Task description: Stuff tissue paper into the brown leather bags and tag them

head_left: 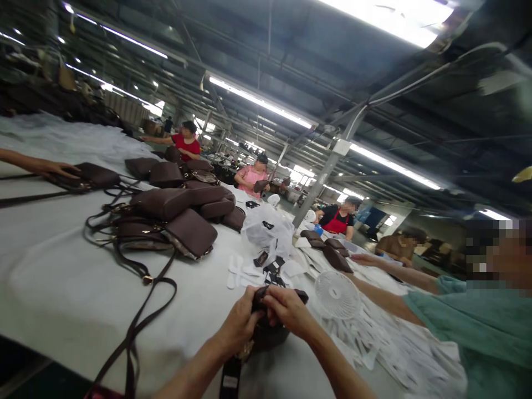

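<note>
A dark brown handbag (270,339) rests on the white table right in front of me. My left hand (241,316) grips its upper edge with the fingers curled in. Close beside it, my right hand (286,307) pinches the same dark upper part, thumb and fingers pressed together. The exact piece between my fingertips is too small to make out. Below my left hand hangs a dark strap or tag with a white label (230,381). Just beyond the hands lie black tags (274,266) and white cut-out pieces (241,274).
A pile of brown bags (183,216) with long straps (155,282) lies to the left. A white fan (337,293) stands at right, near white sheets (386,338). Another person's hand (54,168) touches a bag at far left. A green-sleeved co-worker (469,316) reaches in from the right.
</note>
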The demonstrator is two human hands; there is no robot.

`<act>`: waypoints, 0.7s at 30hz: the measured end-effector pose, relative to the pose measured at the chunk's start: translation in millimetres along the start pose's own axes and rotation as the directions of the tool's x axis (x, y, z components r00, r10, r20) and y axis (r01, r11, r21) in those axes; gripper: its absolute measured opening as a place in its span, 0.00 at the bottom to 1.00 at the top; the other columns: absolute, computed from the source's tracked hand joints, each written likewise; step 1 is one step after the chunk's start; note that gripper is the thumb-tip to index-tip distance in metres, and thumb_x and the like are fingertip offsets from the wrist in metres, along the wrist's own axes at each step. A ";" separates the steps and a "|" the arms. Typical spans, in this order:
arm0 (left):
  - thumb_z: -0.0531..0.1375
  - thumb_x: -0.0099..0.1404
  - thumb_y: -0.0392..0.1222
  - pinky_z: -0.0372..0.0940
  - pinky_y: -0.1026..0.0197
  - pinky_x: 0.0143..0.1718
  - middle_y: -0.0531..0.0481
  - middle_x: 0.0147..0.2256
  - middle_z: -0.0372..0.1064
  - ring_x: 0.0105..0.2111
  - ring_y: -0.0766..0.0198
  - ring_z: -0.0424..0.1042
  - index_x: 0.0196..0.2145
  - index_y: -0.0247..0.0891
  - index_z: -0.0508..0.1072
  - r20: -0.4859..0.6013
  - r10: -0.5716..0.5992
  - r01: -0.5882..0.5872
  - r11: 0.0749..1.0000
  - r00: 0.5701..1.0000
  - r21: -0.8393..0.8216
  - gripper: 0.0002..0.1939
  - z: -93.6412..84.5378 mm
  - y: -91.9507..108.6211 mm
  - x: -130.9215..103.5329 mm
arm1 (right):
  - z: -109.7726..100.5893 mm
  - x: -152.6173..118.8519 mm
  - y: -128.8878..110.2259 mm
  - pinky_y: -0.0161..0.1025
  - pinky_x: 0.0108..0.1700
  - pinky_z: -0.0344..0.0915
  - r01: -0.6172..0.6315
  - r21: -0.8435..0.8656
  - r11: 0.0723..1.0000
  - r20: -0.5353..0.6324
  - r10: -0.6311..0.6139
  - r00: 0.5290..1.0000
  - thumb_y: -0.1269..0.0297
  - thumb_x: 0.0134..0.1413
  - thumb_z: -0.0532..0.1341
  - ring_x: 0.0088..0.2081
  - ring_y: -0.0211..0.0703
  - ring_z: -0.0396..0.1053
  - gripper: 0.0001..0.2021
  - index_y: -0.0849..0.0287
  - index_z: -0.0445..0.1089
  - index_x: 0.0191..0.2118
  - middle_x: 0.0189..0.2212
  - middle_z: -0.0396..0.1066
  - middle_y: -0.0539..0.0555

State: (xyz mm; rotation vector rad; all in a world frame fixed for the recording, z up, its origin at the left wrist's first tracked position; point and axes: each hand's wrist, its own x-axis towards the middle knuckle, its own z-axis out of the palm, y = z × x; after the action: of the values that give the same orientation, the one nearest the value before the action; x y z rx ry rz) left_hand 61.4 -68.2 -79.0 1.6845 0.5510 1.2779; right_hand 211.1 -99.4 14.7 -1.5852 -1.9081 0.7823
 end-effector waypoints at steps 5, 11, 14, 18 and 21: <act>0.57 0.51 0.27 0.61 0.52 0.54 0.45 0.51 0.68 0.51 0.56 0.67 0.58 0.39 0.56 0.001 -0.010 0.010 0.998 1.000 -0.067 0.37 -4.2 -20.6 -5.6 | 13.2 3.9 -3.7 0.31 0.22 0.60 -0.031 0.099 0.995 0.048 0.026 0.998 0.56 0.57 0.54 0.17 0.34 0.64 0.13 0.58 0.62 0.25 0.18 0.66 0.45; 0.58 0.58 0.32 0.61 0.52 0.54 0.45 0.49 0.70 0.50 0.54 0.68 0.52 0.38 0.67 0.033 -0.003 0.007 0.990 0.999 -0.140 0.23 -7.9 -14.0 -7.3 | 19.1 -5.3 -23.3 0.30 0.21 0.58 0.001 0.065 0.998 0.059 -0.005 0.998 0.60 0.58 0.54 0.16 0.34 0.62 0.13 0.57 0.60 0.23 0.16 0.65 0.45; 0.58 0.58 0.34 0.63 0.55 0.51 0.45 0.47 0.72 0.47 0.55 0.70 0.49 0.38 0.69 0.070 0.022 -0.014 0.992 0.997 -0.124 0.19 -27.3 0.9 -6.6 | 39.3 -7.5 -42.2 0.30 0.24 0.59 0.090 -0.056 0.994 0.014 -0.089 0.996 0.65 0.58 0.53 0.17 0.33 0.62 0.13 0.57 0.61 0.22 0.15 0.65 0.45; 0.57 0.56 0.32 0.65 0.59 0.45 0.49 0.41 0.74 0.41 0.58 0.71 0.45 0.38 0.72 0.169 -0.061 0.074 0.995 0.984 -0.069 0.18 -63.6 14.8 -3.3 | 56.0 -1.9 -50.2 0.31 0.25 0.62 0.059 0.030 0.998 -0.017 -0.059 0.998 0.65 0.57 0.55 0.20 0.36 0.67 0.10 0.57 0.66 0.25 0.19 0.69 0.46; 0.57 0.56 0.32 0.66 0.60 0.44 0.51 0.40 0.74 0.41 0.58 0.71 0.46 0.39 0.72 0.278 -0.094 0.112 0.992 0.956 -0.052 0.18 -85.9 18.8 -1.9 | 38.6 -2.1 -46.7 0.34 0.30 0.66 0.074 0.019 0.997 -0.043 -0.073 0.996 0.61 0.58 0.55 0.26 0.39 0.71 0.10 0.58 0.72 0.34 0.24 0.73 0.49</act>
State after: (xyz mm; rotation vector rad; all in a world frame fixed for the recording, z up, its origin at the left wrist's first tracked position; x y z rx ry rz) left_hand -21.3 -44.5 -60.6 1.7182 0.4182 0.9562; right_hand 152.3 -111.8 21.8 -1.4989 -1.9107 0.7290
